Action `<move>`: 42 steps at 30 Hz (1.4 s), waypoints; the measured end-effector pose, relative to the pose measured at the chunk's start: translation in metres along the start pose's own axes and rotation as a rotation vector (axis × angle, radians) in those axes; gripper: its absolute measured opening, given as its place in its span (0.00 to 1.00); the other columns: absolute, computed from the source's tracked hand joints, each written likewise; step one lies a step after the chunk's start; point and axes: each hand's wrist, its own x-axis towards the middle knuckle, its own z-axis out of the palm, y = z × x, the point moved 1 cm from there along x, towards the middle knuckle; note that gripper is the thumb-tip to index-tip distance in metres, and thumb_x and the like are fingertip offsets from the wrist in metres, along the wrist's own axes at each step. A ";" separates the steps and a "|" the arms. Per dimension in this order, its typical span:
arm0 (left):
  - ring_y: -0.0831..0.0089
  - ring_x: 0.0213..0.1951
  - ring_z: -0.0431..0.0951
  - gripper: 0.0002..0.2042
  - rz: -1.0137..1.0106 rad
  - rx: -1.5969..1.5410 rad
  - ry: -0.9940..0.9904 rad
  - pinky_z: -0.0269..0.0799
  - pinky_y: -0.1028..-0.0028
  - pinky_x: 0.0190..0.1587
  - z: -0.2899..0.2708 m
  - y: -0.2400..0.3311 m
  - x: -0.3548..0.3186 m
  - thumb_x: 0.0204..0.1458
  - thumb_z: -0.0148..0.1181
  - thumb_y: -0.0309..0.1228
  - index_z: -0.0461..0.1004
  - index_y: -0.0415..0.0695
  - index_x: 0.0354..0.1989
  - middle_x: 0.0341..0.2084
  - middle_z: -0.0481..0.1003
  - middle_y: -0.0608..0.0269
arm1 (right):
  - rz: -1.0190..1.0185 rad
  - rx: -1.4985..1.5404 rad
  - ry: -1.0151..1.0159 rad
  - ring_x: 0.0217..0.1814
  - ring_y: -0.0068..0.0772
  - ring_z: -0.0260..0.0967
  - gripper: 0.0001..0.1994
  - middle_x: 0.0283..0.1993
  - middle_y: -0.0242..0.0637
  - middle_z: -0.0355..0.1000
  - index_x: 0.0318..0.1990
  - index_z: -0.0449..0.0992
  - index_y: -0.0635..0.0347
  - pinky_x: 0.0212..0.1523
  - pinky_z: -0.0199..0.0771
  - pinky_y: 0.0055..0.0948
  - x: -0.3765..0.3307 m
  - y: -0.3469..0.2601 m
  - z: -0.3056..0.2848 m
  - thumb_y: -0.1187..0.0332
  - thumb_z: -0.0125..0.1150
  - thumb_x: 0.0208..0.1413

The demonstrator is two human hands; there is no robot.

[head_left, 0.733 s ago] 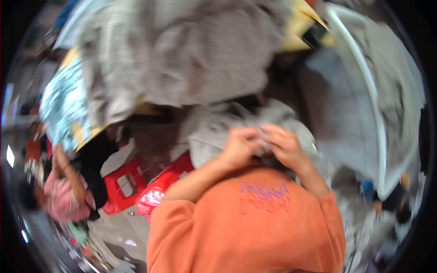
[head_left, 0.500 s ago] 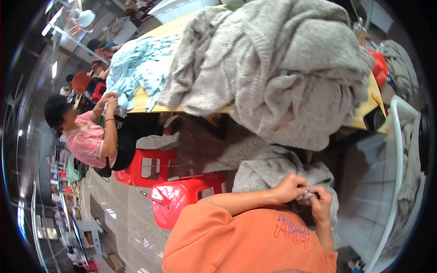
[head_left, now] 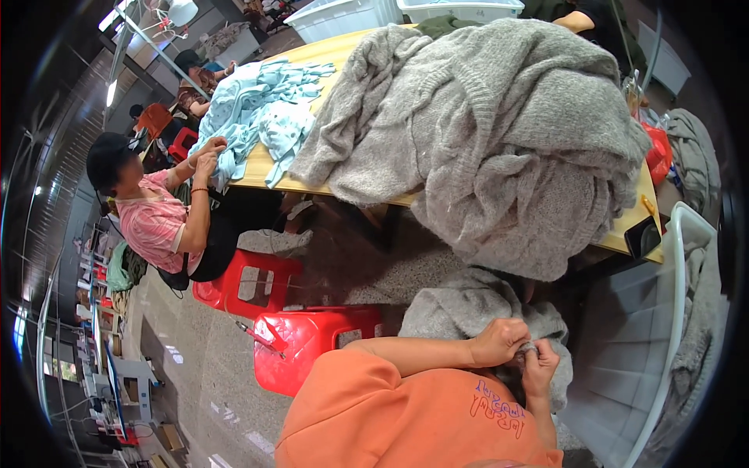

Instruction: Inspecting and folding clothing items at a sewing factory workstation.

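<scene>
A grey knitted garment (head_left: 449, 310) lies bunched over my lap, below the table's front edge. My left hand (head_left: 501, 342) pinches a small fold of it between closed fingers. Close beside it on the right, my right hand (head_left: 539, 366) grips the same fold, with the thumb uppermost. The knit between the two hands is a short gathered bit; whether a small tool is in the fingers is too small to make out. Above my hands, a big heap of grey knitwear (head_left: 499, 140) covers much of the table and droops over its edge.
The yellow table (head_left: 343, 51) also bears pale blue cloth (head_left: 250, 101) and a dark phone (head_left: 643, 237). A white bin (head_left: 677, 312) with grey knitwear stands at right. Red stools (head_left: 292, 366) are at left, with a metal tool on one. A co-worker in pink (head_left: 160, 222) handles the blue cloth.
The view has tilted, so the table and heap appear lower. My hands have come slightly lower, still on the knit fold. A dark-clothed person's arm now shows at the table's far side.
</scene>
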 end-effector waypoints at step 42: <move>0.87 0.15 0.62 0.04 -0.751 -0.358 -0.289 0.55 0.83 0.16 -0.012 0.010 0.005 0.42 0.55 0.23 0.70 0.38 0.18 0.13 0.67 0.72 | -0.337 -0.163 0.028 0.28 0.45 0.65 0.03 0.25 0.42 0.64 0.28 0.67 0.63 0.26 0.64 0.34 0.003 -0.012 -0.002 0.73 0.51 0.50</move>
